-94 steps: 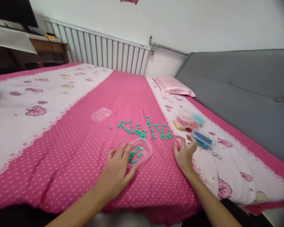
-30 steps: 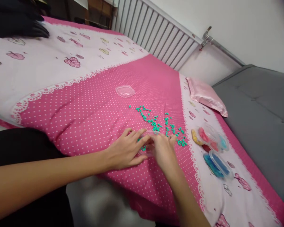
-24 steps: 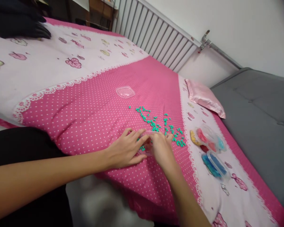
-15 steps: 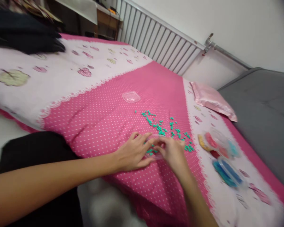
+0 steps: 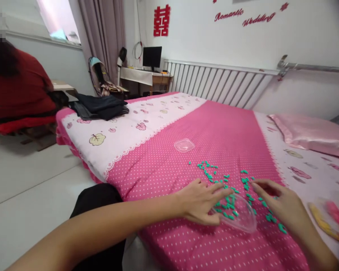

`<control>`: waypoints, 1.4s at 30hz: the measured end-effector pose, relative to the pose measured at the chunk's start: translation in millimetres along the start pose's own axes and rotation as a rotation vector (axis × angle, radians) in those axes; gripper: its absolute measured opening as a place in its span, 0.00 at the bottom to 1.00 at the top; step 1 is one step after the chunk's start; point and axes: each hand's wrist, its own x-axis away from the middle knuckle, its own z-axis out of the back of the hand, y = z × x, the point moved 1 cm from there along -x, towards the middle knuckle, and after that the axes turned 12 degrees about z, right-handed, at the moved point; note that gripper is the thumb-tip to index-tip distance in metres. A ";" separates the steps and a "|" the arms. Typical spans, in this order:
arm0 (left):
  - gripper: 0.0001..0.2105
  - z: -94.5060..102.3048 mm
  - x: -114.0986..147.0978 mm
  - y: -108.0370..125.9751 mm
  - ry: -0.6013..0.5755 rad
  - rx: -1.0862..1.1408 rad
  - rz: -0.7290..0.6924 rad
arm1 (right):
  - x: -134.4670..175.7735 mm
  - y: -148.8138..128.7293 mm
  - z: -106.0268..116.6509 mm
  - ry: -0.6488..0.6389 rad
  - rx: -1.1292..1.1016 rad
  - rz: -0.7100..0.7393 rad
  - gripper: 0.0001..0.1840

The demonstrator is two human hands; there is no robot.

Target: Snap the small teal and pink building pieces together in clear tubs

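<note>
The left hand's (image 5: 203, 203) grip is spread apart, resting on one smooth, clear plastic box (image 5: 247, 222) near the bed's (image 5: 228, 128) front edge. The right hand (image 5: 285, 207) has moved off the box. Its grip looks nearly together by the stubby green bits (image 5: 245, 180); I can't tell if it pinches one. Bits fill part of the box, too many to count. One flat lid (image 5: 184, 145) lies farther back.

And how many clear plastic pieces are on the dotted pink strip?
2: the near piece, with green bits in it, is partly under the left hand; the far piece lies beyond the loose bits. That hand could hide more.
</note>
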 end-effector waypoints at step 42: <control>0.08 -2.7 -144.3 -44.4 0.073 0.363 -0.005 | 15.2 -74.0 -7.1 -0.483 0.142 0.366 0.17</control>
